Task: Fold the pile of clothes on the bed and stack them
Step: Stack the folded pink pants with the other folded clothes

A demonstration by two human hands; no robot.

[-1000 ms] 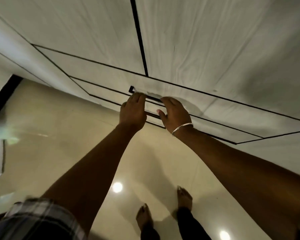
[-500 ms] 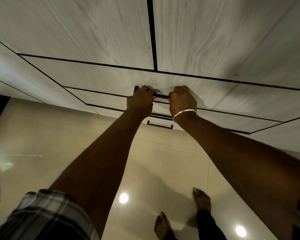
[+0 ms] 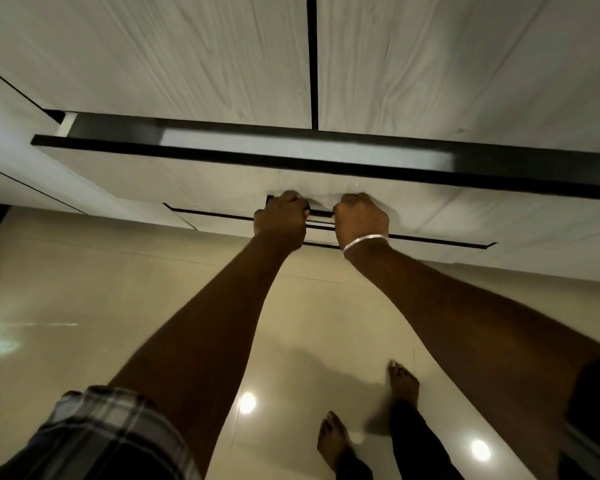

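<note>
Two fists (image 3: pixel 280 214) (image 3: pixel 360 216) around slim dark handle (image 3: pixel 321 213)

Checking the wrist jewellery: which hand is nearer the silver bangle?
Right. The bangle circles the wrist just below the right hand; the left hand holds the drawer handle beside it, farther off.
</note>
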